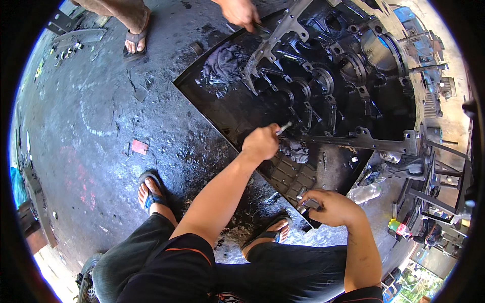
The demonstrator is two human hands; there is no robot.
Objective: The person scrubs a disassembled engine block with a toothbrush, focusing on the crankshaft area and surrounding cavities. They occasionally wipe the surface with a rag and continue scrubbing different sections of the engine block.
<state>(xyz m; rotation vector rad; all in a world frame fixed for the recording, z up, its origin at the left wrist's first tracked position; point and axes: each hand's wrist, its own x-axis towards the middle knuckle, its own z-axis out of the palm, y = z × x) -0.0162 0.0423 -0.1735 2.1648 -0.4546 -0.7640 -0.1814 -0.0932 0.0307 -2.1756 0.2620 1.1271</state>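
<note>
A large black engine block (348, 76) lies upside down in a shallow black metal tray (237, 126) on the oily floor. My left hand (260, 143) is closed around a thin metal tool (284, 127) whose tip points at the block's near rail. My right hand (331, 207) grips a small metal piece (310, 203) at the tray's near edge. A dark rag (295, 150) lies in the tray beside my left hand. Another person's hand (240, 12) at the top holds something against the block's far end.
Another person's sandalled foot (135, 30) stands at the top left. My own feet in sandals (150, 191) rest on the stained concrete floor. A small red piece (139, 147) lies on the floor. A clear plastic bottle (365, 192) and metal frames (439, 177) crowd the right side.
</note>
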